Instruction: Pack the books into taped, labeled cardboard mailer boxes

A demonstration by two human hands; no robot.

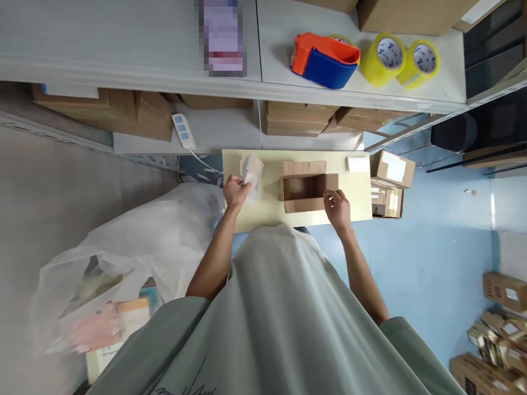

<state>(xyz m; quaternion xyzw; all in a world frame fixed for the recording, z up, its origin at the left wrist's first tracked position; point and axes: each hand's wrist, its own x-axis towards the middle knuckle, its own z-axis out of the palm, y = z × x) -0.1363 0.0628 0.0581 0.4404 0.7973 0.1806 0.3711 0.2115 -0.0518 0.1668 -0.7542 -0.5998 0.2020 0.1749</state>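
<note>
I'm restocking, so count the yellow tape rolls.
3: one roll right of the dispenser, another roll further right, a third roll mostly covered by the dispenser. More may be hidden.

Looks forward and down from the wearer's head, over a loose grey-green fabric shirt (284, 307), nearly onto an open brown cardboard box (303, 206); takes in smooth blue floor (411, 247) rightward.

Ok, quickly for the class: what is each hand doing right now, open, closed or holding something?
Left hand: closed, holding a pale plastic packet.
Right hand: partly curled at the cardboard box's right flap; whether it grips cannot be told.
</note>
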